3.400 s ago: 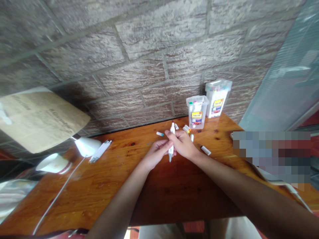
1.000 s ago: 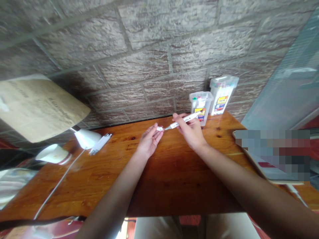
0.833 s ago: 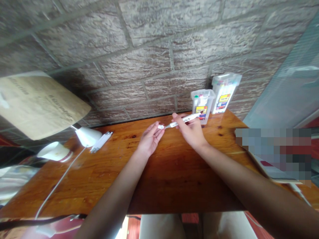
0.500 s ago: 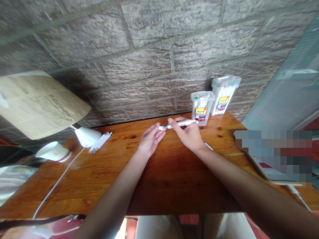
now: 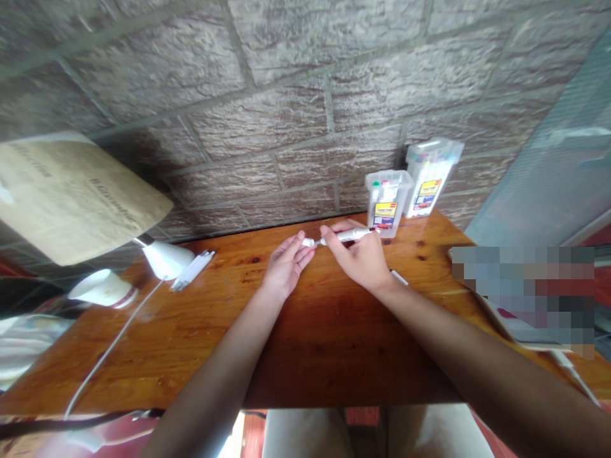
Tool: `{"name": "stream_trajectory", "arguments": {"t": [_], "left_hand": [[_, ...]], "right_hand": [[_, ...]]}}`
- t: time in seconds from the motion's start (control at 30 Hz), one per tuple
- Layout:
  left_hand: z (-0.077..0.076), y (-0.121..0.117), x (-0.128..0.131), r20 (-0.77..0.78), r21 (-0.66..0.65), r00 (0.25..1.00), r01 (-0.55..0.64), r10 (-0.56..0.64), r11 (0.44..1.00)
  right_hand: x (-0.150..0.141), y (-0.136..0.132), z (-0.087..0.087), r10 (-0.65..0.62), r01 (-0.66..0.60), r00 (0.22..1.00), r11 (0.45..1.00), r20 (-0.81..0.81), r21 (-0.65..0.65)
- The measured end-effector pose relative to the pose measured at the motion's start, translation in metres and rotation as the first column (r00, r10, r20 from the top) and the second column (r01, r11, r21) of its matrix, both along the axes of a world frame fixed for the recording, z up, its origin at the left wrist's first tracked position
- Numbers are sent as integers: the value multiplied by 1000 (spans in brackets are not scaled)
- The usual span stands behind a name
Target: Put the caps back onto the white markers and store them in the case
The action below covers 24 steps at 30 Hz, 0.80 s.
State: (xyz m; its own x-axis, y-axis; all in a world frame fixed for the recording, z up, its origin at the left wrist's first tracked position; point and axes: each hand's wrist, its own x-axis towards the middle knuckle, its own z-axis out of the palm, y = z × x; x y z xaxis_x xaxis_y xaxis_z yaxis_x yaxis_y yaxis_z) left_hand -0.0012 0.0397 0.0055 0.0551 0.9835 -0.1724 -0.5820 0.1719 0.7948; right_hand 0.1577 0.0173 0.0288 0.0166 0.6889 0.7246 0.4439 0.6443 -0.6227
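Observation:
Between the fingertips of my left hand (image 5: 284, 266) is a small white marker cap (image 5: 308, 242). A white marker (image 5: 351, 235) lies in the grip of my right hand (image 5: 360, 257), its bare tip pointing left at the cap's open end. Tip and cap are very close; whether they touch I cannot tell. Just beyond my right hand stands a clear plastic marker box (image 5: 387, 200) with a few markers in it. A thin white piece (image 5: 399, 277) lies on the table, partly hidden by my right wrist.
A second, fuller marker box (image 5: 429, 178) stands behind at the right. Several white markers (image 5: 193, 270) lie by the lamp (image 5: 167, 257) at left, near a paper cup (image 5: 102, 289). The lamp's white cord (image 5: 112, 353) crosses the wooden table (image 5: 210, 337). A partly blurred-out flat object (image 5: 515, 327) lies at right.
The cap in my left hand has turned slightly and lines up more with the marker tip. My right hand still holds the marker in nearly the same place.

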Motion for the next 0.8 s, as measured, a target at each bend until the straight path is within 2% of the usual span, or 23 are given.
{"name": "stream_trajectory", "arguments": {"t": [0.13, 0.27, 0.57, 0.8], "left_hand": [[3, 0, 0, -1, -37, 999, -48, 48, 998], [3, 0, 0, -32, -53, 998, -46, 45, 997], [-2, -2, 0, -43, 2, 998, 39, -38, 999], [-1, 0, -1, -77, 22, 997, -4, 6, 1000]], "right_hand": [[5, 5, 0, 0, -2, 998, 1000, -64, -29], [6, 6, -2, 15, -23, 993, 997, -119, -69], [-1, -1, -4, 81, -81, 996, 997, 33, 3], [4, 6, -4, -22, 23, 998, 1000, 57, -17]]}}
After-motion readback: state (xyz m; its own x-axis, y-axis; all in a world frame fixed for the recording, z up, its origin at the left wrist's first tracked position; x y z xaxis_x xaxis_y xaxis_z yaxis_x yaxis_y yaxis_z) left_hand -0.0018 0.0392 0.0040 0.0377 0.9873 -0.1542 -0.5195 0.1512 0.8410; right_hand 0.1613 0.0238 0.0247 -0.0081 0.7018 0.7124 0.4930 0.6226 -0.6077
